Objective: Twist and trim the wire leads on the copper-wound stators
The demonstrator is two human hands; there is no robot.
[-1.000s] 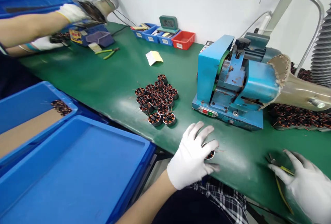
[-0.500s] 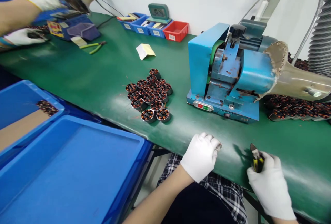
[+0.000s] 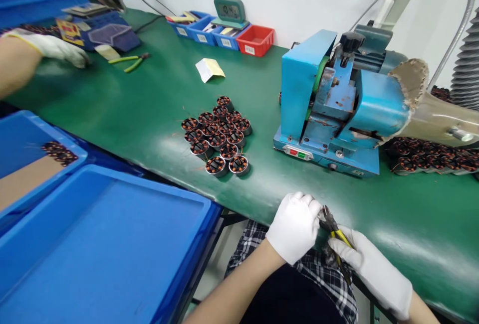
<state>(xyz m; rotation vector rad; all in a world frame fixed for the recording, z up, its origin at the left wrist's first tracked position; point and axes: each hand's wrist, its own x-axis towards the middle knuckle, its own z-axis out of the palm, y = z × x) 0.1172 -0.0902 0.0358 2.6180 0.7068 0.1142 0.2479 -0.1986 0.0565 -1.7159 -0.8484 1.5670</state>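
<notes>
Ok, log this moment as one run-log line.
left hand: closed on small part, hidden | right hand: holds pliers at left fist | stators: clustered on mat

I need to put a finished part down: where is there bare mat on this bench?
Bare green mat lies left of the stator cluster, and between it and the yellow note. More lies right of the hands, before the blue machine. Crowded: the far left by the co-worker's hand and the stator pile under the funnel.
</notes>
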